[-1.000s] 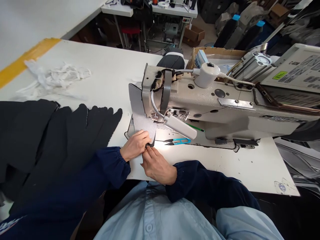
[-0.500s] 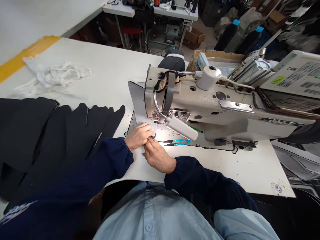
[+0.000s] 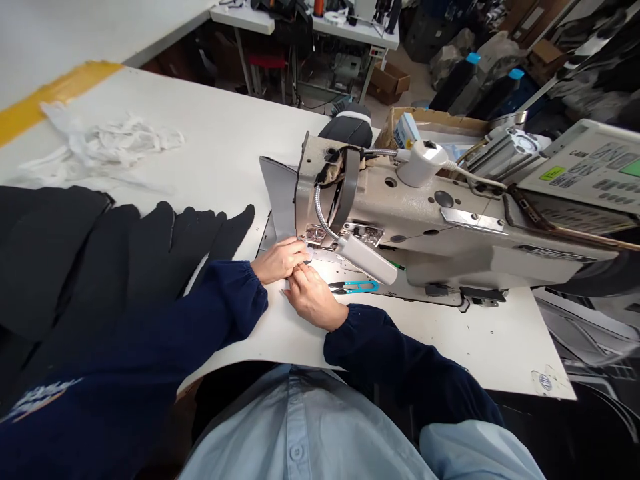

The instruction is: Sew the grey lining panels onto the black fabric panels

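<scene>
A grey fabric piece (image 3: 280,193) with a dark edge lies under the head of the sewing machine (image 3: 390,200), its near end running to my fingers. My left hand (image 3: 281,259) is closed on that near end, just in front of the needle area. Touching it, my right hand (image 3: 315,297) pinches the same end with thumb and fingers; the fingertips partly hide the cloth. Blue thread snips (image 3: 363,287) rest on the machine bed, right of my right hand. A white lamp (image 3: 367,259) on a bendable neck hangs over the bed.
Black fabric pieces (image 3: 100,260) are spread at the left, partly under my left sleeve. Behind them sits a heap of white strips (image 3: 125,137). A cardboard box (image 3: 440,119) and a control panel (image 3: 590,160) stand beyond the machine.
Both hands have shifted slightly away from me toward the needle, along with the near end of the grey fabric. The view has tilted a little.
</scene>
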Motion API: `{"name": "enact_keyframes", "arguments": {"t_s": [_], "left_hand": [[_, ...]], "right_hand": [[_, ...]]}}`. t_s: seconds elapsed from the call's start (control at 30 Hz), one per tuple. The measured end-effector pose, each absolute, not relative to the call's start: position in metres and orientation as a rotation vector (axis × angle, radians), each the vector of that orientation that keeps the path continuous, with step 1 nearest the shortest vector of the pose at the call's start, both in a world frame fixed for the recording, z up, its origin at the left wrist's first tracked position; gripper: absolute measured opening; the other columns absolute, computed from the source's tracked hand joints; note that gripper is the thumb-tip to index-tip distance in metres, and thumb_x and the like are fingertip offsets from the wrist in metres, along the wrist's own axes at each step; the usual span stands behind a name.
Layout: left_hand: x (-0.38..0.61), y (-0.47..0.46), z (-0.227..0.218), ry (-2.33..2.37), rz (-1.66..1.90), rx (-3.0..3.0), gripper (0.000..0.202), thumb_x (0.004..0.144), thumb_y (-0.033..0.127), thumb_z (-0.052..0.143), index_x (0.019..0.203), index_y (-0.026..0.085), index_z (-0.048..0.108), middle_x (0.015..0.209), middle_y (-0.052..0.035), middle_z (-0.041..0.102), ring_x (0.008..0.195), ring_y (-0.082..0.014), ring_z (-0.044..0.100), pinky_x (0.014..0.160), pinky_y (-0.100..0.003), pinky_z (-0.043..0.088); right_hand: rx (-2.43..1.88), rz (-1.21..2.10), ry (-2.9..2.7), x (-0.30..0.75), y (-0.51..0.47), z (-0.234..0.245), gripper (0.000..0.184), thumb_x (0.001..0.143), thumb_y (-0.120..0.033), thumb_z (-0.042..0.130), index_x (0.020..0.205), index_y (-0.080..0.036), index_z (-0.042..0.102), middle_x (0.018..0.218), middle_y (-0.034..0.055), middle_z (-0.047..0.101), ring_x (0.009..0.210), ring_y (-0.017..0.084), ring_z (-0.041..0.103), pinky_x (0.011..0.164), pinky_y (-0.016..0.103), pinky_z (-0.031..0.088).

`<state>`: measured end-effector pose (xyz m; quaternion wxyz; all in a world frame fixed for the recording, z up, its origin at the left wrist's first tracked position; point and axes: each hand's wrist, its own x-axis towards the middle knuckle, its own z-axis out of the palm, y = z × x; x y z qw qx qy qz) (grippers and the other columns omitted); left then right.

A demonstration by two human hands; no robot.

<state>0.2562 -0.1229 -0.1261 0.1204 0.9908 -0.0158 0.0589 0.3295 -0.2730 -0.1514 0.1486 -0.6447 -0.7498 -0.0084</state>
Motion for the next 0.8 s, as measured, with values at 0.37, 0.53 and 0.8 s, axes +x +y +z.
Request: {"name": "enact_keyframes", "arguments": {"t_s": [0.37, 0.53, 0.8], "left_hand": [[0.266, -0.11, -0.119, 0.139, 0.126, 2.88, 0.024, 0.091, 0.007, 0.042, 0.091, 0.011, 0.066, 0.092, -0.009, 0.065, 0.098, -0.0202, 0.054, 0.091, -0.03, 0.045], [0.268, -0.112, -0.116, 0.177, 0.097, 2.877, 0.024, 0.087, 0.004, 0.043, 0.087, 0.012, 0.066, 0.089, -0.0084, 0.064, 0.094, -0.0198, 0.054, 0.089, -0.03, 0.045], [0.269, -0.104, -0.106, 0.14, 0.085, 2.86, 0.031, 0.08, 0.001, 0.042, 0.093, 0.014, 0.068, 0.097, -0.0061, 0.067, 0.101, -0.02, 0.056, 0.092, -0.029, 0.045]], "right_hand": [[-1.896, -0.064, -2.09, 0.338, -0.256, -0.151, 0.046, 0.097, -0.029, 0.042, 0.123, 0.007, 0.055, 0.125, 0.0319, 0.053, 0.127, 0.035, 0.047, 0.108, 0.052, 0.038], [-1.915, -0.061, -2.078, 0.335, -0.257, -0.151, 0.048, 0.095, -0.028, 0.044, 0.124, 0.009, 0.053, 0.127, 0.0336, 0.051, 0.129, 0.036, 0.045, 0.11, 0.052, 0.036], [-1.935, -0.094, -2.078, 0.333, -0.258, -0.153, 0.043, 0.096, -0.028, 0.042, 0.123, 0.004, 0.054, 0.127, 0.0302, 0.053, 0.129, 0.036, 0.045, 0.106, 0.052, 0.04]]}}
